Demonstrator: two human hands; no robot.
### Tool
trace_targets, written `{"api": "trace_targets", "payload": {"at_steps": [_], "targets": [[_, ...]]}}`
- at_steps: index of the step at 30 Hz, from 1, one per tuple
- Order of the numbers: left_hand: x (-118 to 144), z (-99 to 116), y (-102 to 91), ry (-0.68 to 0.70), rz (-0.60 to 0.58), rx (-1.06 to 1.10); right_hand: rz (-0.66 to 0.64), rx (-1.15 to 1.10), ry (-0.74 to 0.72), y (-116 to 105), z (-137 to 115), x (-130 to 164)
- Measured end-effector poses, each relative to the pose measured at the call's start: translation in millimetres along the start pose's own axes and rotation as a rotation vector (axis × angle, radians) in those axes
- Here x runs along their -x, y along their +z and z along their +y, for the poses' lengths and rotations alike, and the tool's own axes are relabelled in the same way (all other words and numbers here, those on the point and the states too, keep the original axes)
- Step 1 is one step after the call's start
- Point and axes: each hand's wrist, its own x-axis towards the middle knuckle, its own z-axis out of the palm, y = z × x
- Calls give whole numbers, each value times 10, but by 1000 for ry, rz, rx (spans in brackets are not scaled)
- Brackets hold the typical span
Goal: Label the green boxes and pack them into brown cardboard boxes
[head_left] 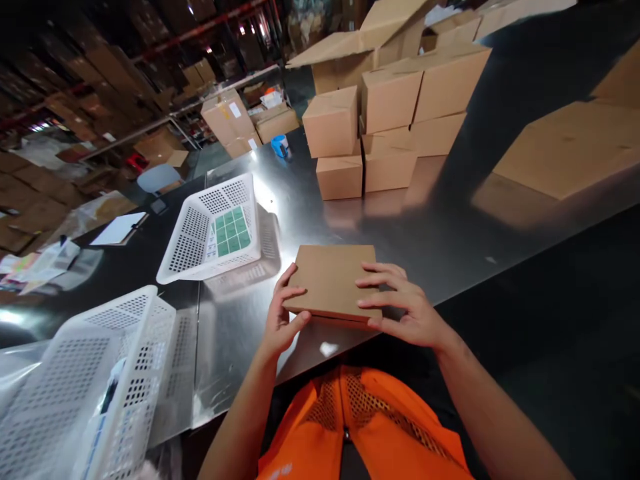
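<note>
A small flat cardboard box [333, 277] lies in front of me near the front edge of the metal table, its lid closed down with a thin dark seam along the near side. My left hand [284, 317] grips its left side, thumb at the near corner and fingers along the edge. On the opposite side my right hand [403, 303] holds the box, fingers spread across the top and thumb against the near right corner. What is inside the box is hidden.
Left of the box, a white plastic basket [197, 270] holds green-and-white cards [231, 231]. Another white basket [143, 360] stands nearer. Stacked cardboard boxes [390, 103] are at the back right, with a blue tape roll [281, 146] beside them. A clipboard [119, 229] lies far left.
</note>
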Motion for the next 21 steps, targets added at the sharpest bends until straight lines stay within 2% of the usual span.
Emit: {"api": "trace_targets", "payload": {"at_steps": [3,8,15,21], "targets": [[31,-19,21,4,11,2,-22,44,-5,-14,-21,28],[35,-15,67,-22,76,16,60,70,-18,20,-48,33],[99,-21,115,-101,103,103,15,119,-26,11,-107,34],[132,-78,145,-71,135,106,39,123,14,88,-153,63]]}}
